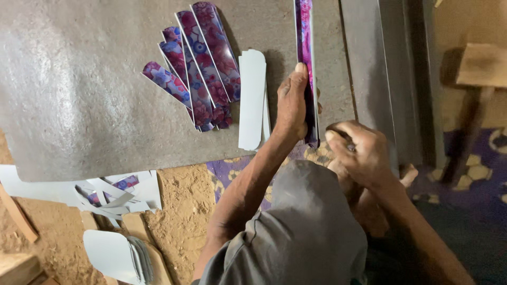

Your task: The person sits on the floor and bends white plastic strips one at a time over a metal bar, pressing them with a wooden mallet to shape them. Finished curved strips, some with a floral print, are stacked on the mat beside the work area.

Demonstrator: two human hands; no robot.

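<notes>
A person sits low on sandy ground [185, 211], knee in grey cloth [311, 221] nearest the camera, w/ both hands working a stack of long floral-printed strips [305, 58] held on edge against a grey sheet-metal counter [79, 95].

Near left: a pile of white offcuts [113, 195] lies on the sand just below the sheet's edge, prob. pushed clear of the work area; closer in, a stack of blank rounded pieces [119, 256] rests on a wooden board.

Right hand [359, 153] is curled into a near-closed fist at the strips' near end; a small dark item shows between thumb and fingers, too hidden to name. It butts the stack's lower end, apparently to square it.

Left hand [293, 103] is clamped on the stack from the left side, thumb running up along the edge, fingers wrapped behind and out of sight. Standing the strips on edge lets the ends line up against the flat sheet.

Just left of that hand, pale blank strips [252, 97] lie face-down, touching each other. Farther left, a fan of purple-and-pink floral strips [198, 68] is spread so each piece is separate and easy to pick.

Far right: a grey metal bar [369, 63] runs alongside the sheet; beyond it, a wooden mallet [478, 79] lies well apart.
</notes>
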